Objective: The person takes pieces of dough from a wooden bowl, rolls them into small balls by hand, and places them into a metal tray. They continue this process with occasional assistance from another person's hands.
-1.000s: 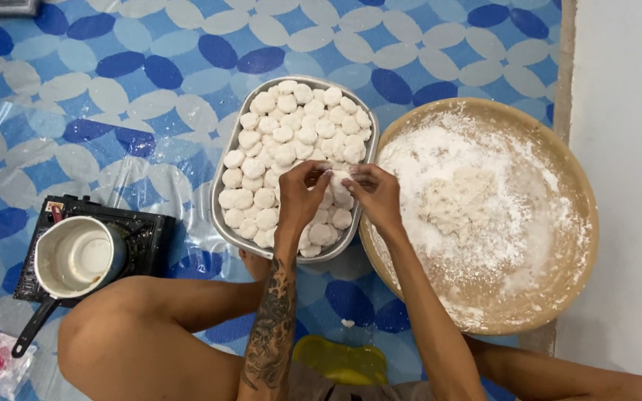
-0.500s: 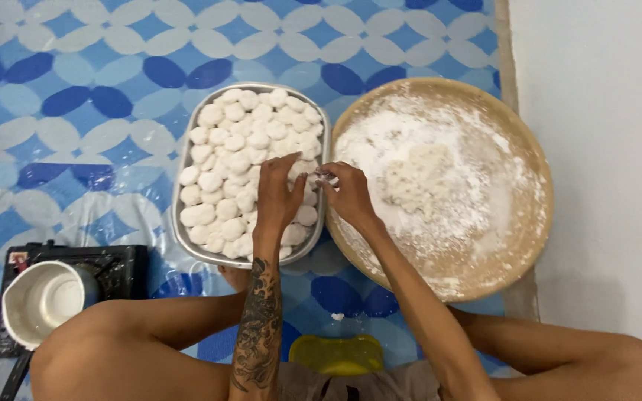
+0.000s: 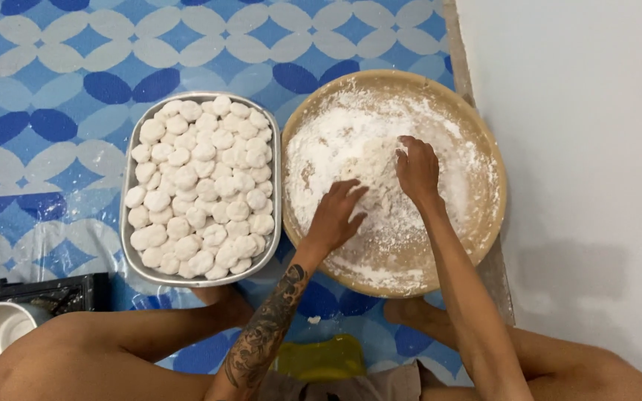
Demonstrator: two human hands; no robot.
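**Hands cross from the filled tray into the floured basket**

Both hands have left the metal tray [image 3: 200, 276] of dough rounds, where they were pinched together over one small piece half a second ago, and now work in the round woven tray [image 3: 484, 160] to its right. That small piece is no longer between the fingers. The view has also shifted, so the pot and stove sit only at the lower left corner.

In the woven tray, the left hand [image 3: 336, 215] lies palm down with fingers spread loosely on the white flour [image 3: 321, 141], near the lump of dough [image 3: 369, 160] in the middle. The right hand [image 3: 417, 169] is curled, fingertips pressing into or plucking at that lump; whether it has a pinch of dough gripped I cannot tell, as flour and fingers hide it. Neither hand holds anything clearly seen.

The dough rounds [image 3: 202, 186] fill the metal tray almost edge to edge, some heaped on others. Both trays stand on the blue patterned floor mat [image 3: 53, 111], touching or nearly so.

Risks, as I judge them: the left forearm passes just beside the metal tray's corner, so a careless sweep could knock rounds off. Heaped rounds may stick together. Flour lies thick near the woven rim, and a brisk pull could spill it onto the mat.
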